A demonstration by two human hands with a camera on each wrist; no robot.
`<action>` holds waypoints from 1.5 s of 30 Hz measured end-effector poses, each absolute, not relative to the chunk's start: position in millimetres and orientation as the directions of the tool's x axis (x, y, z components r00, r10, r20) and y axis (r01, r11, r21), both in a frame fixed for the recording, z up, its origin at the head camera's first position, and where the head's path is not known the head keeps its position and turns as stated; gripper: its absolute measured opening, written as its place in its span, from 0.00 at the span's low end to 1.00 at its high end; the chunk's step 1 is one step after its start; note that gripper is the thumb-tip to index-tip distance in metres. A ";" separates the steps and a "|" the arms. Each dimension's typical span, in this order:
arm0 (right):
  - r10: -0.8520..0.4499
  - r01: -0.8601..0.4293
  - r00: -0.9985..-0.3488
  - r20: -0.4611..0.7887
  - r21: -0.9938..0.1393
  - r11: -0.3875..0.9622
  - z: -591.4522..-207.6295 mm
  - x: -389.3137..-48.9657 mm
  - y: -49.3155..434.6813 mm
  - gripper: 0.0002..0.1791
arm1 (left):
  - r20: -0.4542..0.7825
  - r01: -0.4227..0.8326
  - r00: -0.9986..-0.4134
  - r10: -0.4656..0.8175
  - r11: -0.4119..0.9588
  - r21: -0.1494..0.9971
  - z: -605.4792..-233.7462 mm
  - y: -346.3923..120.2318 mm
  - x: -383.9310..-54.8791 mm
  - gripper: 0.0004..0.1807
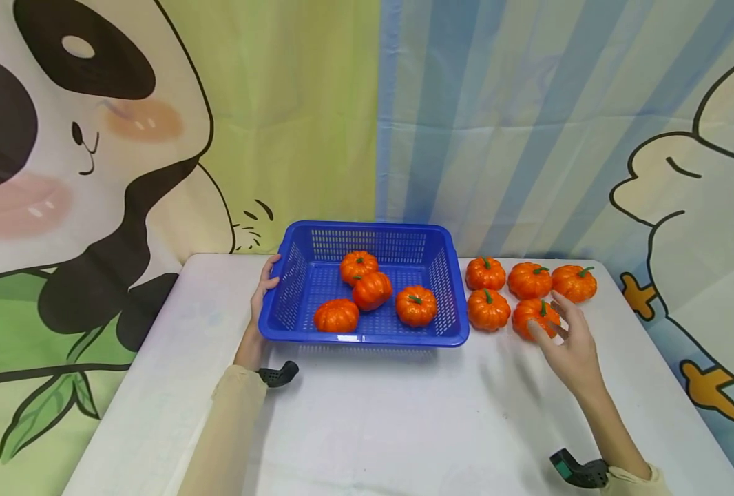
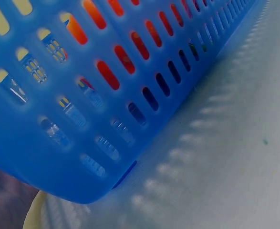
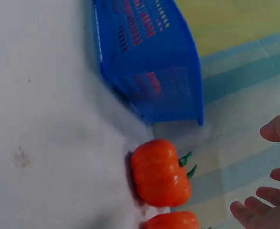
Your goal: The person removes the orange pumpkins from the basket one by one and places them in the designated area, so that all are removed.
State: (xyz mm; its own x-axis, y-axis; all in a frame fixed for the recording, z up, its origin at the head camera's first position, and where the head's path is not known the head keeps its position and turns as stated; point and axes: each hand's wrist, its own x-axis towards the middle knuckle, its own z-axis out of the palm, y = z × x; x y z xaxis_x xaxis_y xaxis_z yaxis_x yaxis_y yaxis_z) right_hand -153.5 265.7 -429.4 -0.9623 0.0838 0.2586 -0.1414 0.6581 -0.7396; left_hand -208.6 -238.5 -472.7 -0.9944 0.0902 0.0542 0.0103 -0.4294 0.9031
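A: Nearest?
B: The right hand (image 1: pixel 568 344), fingers parted, over a glossy, ribbed orange pumpkin (image 1: pixel 533 311) with a green stem; I can't tell whether they touch.
A: The left hand (image 1: pixel 260 300)?
B: On the left rim of a blue, rectangular, slotted plastic basket (image 1: pixel 363 339); finger curl unclear. 4 pumpkins (image 1: pixel 372 291) lie inside.
A: Farther?
B: 3 pumpkins (image 1: pixel 529 280) in a back row, then a panda-printed cloth (image 1: pixel 317 138).

The right hand (image 1: pixel 573 346) is covering part of the pumpkin (image 1: pixel 527 314) beneath it, leaving contact unclear. The blue basket (image 1: pixel 367 339) is hiding some fingers of the left hand (image 1: pixel 258 300). In the left wrist view, frame edges are cropping the basket; in the right, the lower pumpkin and right hand.
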 end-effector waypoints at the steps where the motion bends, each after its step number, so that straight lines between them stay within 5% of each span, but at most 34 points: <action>1: 0.053 -0.168 -0.962 0.267 -0.733 0.659 -424.4 -149.7 261.6 0.37 | 0.054 0.011 -0.994 0.090 -0.428 0.904 -472.9 -238.8 -208.6 0.31; 20: -0.274 -0.291 -0.947 0.166 -0.804 0.519 -393.0 -130.4 206.1 0.29 | 0.048 0.003 -0.994 0.095 -0.432 0.902 -474.1 -241.0 -206.6 0.31; 29: -0.411 -0.328 -0.904 0.120 -0.811 0.484 -387.7 -136.4 174.9 0.33 | 0.089 0.033 -0.991 0.098 -0.471 0.882 -474.2 -239.3 -210.2 0.30; 36: -0.569 -0.385 -0.821 0.050 -0.785 0.486 -377.9 -142.9 141.1 0.40 | 0.094 0.037 -0.991 0.097 -0.475 0.879 -473.9 -238.3 -211.3 0.30; 45: -0.743 -0.507 -0.666 -0.069 -0.688 0.519 -358.0 -172.4 86.5 0.37 | 0.081 0.023 -0.992 0.101 -0.472 0.881 -473.1 -238.7 -209.5 0.30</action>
State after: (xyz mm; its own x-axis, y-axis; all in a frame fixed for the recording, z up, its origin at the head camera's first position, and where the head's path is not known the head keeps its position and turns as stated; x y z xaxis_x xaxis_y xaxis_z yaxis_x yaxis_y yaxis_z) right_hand -172.4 86.5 -358.0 -0.6661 -0.7427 -0.0687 -0.5073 0.5186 -0.6882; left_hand -209.5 -238.7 -473.1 -0.9916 0.1011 0.0805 0.0234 -0.4724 0.8811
